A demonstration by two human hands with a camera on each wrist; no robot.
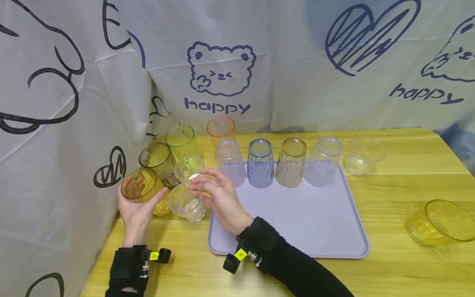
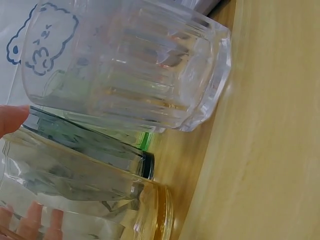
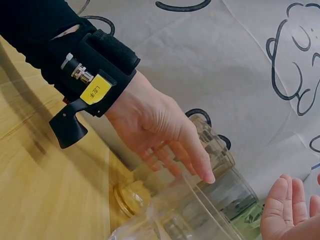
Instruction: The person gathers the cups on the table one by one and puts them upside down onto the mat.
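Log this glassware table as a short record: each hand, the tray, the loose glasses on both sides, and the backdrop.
Left hand: around the amber glass
Right hand: beside the front clear glass; contact unclear
Tray: lavender, four inverted glasses along its far edge
Inverted glasses, left to right: pale clear, blue, brownish, another clear
Loose, left: also grey, green, orange-rimmed, rear clear
Loose, right: far clear, yellow
Backdrop: white cloth, bear and heart drawings
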